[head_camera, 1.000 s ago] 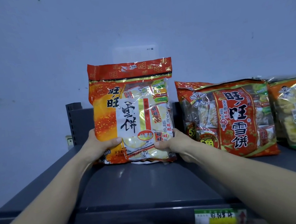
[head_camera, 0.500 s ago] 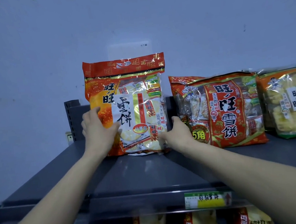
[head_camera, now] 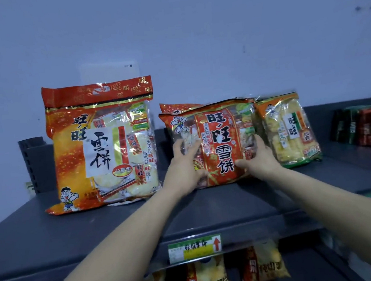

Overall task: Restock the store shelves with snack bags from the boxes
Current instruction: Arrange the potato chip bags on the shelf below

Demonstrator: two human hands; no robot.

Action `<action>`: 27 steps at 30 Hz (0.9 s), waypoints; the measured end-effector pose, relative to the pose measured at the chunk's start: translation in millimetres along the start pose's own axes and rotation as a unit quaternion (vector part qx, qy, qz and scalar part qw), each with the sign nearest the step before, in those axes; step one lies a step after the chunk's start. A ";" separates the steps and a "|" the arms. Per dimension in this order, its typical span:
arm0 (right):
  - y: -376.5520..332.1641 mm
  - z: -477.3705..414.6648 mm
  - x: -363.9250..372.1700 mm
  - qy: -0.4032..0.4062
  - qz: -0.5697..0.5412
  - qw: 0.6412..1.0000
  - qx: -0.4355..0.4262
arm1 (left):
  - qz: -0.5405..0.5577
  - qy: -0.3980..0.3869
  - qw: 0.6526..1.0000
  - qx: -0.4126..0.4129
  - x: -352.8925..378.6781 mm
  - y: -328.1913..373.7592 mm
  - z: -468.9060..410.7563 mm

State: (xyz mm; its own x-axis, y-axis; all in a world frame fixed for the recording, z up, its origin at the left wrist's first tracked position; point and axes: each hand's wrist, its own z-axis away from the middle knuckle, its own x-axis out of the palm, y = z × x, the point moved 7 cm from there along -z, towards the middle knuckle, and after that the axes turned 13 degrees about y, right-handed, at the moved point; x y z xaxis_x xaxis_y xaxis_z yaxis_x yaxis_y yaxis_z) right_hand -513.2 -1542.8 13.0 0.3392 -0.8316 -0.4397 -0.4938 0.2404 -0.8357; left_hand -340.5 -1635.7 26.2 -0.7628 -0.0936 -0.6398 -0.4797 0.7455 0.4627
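Grey steel right across: that's the shelf [head_camera: 209,208], top tier, running from near left to far right against a plain wall. Biggest thing on it is the tall orange bag [head_camera: 103,148], upright at the left, nobody touching it. Just right of it, with a gap between, sits the red bag [head_camera: 216,142], shorter, leaning back a little, base on the deck, and that's where the action is. Up against its right edge is a yellow-and-green bag [head_camera: 287,130]. Well off to the far right there's a row of dark packs [head_camera: 364,127]. Under the deck, lower bags [head_camera: 207,278] sit in shadow; whether they hang or stand, I cannot tell.

Now the hands. The left hand [head_camera: 184,163] lies on the left part of the red bag's face, fingers fairly straight and spread, pressing rather than clutching. The right hand [head_camera: 258,158] has the right edge: thumb across the front, fingers tucked out of sight behind, a pinch by the look of it. Smallest of all, a price label [head_camera: 195,248] on the shelf's front lip.

How will it handle? My read: light, puffy, crinkly film that's slick under the palm, with what look like brittle crackers inside, so no squeezing the middle. Take it by both side edges or the sealed top band, low enough that it doesn't flop forward, and nudge rather than shove.
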 end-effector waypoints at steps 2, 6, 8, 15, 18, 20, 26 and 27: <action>5.0 -1.2 8.6 -0.036 0.000 0.999 -0.009 | -0.005 0.032 0.999 -0.012 -0.6 -6.6 -7.9; 6.1 -6.7 16.1 -0.036 0.060 0.997 -0.024 | 0.014 0.056 0.998 -0.025 -0.1 -15.0 -13.2; 8.8 -9.7 16.3 -0.032 0.073 0.996 -0.034 | 0.013 0.055 0.998 -0.027 0.6 -13.5 -12.0; 15.9 -13.5 -1.2 -0.009 0.055 0.995 -0.087 | -0.065 0.058 0.996 -0.033 -7.2 -5.1 -4.7; 21.7 -26.4 -30.1 0.056 0.065 0.989 -0.121 | -0.123 0.121 0.985 -0.010 -18.5 14.8 2.8; 34.7 -41.1 -57.9 0.108 0.080 0.985 -0.107 | -0.104 0.142 0.984 0.019 -18.3 41.1 5.7; 92.8 -87.5 -126.8 0.124 0.061 0.990 0.017 | 0.045 -0.009 0.996 0.070 51.9 129.0 -1.1; 100.6 -94.9 -130.2 0.102 0.056 0.993 0.021 | 0.074 -0.033 0.996 0.047 66.7 137.2 -4.3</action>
State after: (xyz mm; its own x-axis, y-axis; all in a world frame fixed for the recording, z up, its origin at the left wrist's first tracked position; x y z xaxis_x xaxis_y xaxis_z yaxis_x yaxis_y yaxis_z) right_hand -683.0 -1457.9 17.4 0.1127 -0.8815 -0.4586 -0.4839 0.3544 -0.8002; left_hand -459.1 -1542.5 49.7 -0.7899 0.0629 -0.6100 -0.3191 0.8072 0.4965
